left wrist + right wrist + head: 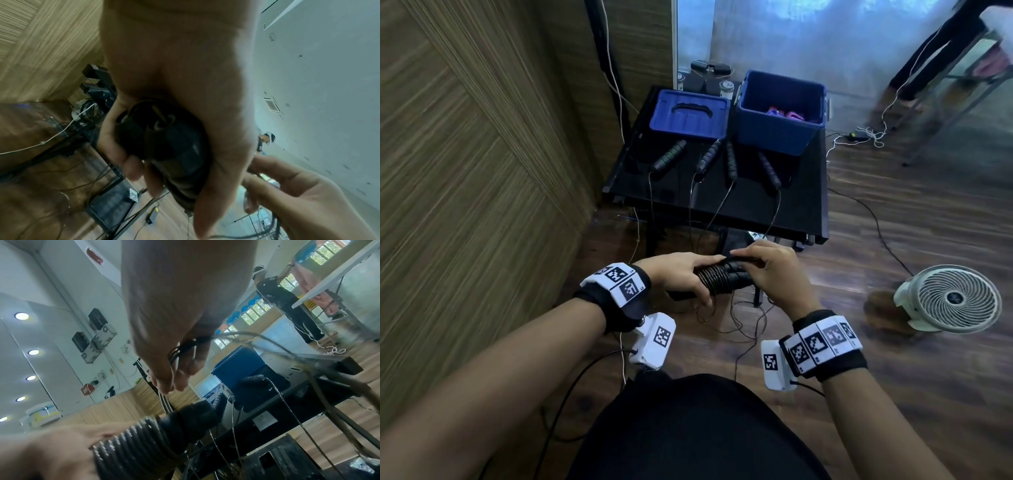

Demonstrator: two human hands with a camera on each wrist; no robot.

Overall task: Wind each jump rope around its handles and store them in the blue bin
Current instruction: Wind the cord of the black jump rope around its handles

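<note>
Low in front of me, my left hand (688, 279) grips a pair of black jump rope handles (734, 270) held side by side, with thin cord coils (714, 281) wound around them. My right hand (756, 269) pinches the loose cord (180, 352) right at the handles' far end. The remaining cord hangs in loops below the hands (736, 322). The blue bin (767, 137) stands open at the back right of the black table (756, 209), and wound ropes (787, 114) lie inside it. Several more handles (669, 156) lie on the table, their cords trailing over its front edge.
The bin's blue lid (690, 114) lies upside down left of the bin. A wooden panel wall runs along the left. A white floor fan (952, 298) stands on the wooden floor at the right. Cables cross the floor, and another table's legs (945, 85) stand at the far right.
</note>
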